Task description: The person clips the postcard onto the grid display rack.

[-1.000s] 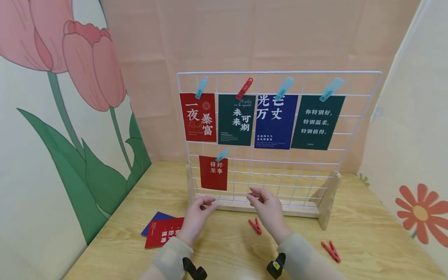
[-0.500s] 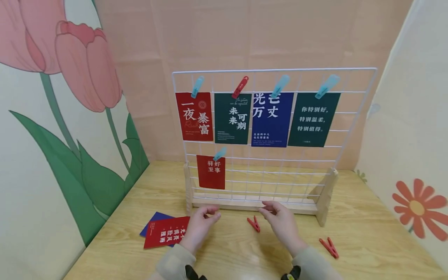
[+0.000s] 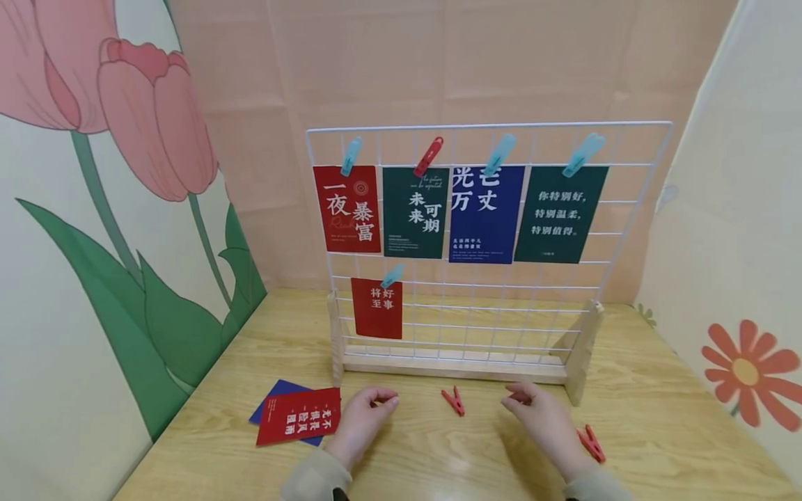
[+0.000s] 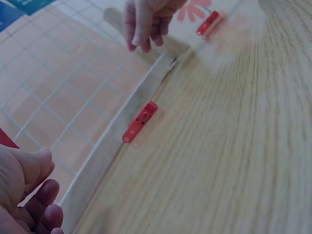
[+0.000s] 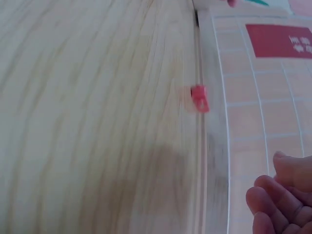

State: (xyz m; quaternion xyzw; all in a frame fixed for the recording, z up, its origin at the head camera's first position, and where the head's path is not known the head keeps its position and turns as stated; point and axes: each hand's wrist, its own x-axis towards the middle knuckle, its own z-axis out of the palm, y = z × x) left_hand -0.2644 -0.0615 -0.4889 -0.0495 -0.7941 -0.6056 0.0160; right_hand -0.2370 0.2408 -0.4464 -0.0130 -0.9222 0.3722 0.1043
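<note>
My left hand hovers low over the table, just right of a red card that lies on a blue card. Its fingers curl loosely with nothing between them. Off to the right, my right hand is likewise empty and relaxed. Between the hands lies a red clothespin. A second red clothespin is beside my right wrist, partly hidden by it. Behind them stands a white wire grid rack, with a small red card hung on its lower part by a blue clothespin.
Along the rack's upper part hang a red card, a green card, a blue card and another green card, each under a clothespin. The rack's wooden base crosses the table behind the hands.
Both hands have drawn back from the rack toward the front of the table and moved apart, the right one further right. The hung cards have stayed in place.
</note>
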